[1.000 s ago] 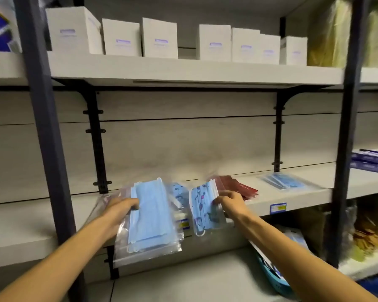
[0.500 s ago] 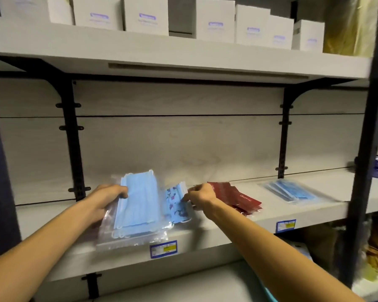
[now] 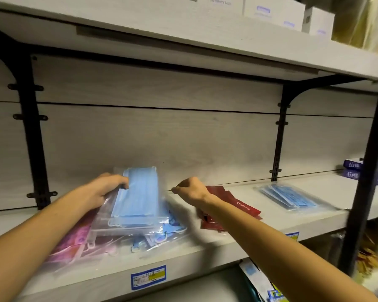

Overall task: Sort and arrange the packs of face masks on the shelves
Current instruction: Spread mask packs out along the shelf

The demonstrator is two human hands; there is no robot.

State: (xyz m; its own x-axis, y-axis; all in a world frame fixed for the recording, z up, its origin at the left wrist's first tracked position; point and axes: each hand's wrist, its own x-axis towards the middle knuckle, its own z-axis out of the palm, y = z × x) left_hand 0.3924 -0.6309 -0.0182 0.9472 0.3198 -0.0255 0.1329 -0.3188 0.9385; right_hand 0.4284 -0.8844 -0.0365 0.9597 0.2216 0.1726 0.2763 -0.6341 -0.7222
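Head view: left hand [image 3: 103, 192] grips the blue mask pack [image 3: 138, 199] atop a pile at the shelf [image 3: 205, 247] front edge. Right hand [image 3: 191, 190], fingers curled; whether pinching anything, cannot tell. Red packs [image 3: 238, 205] just right; bare shelf, then blue packs [image 3: 288, 198] far right.

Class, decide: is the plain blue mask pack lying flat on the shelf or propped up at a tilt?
Tilted. The blue pack leans on a heap of other packs, its far end raised, with the left hand gripping its edge.
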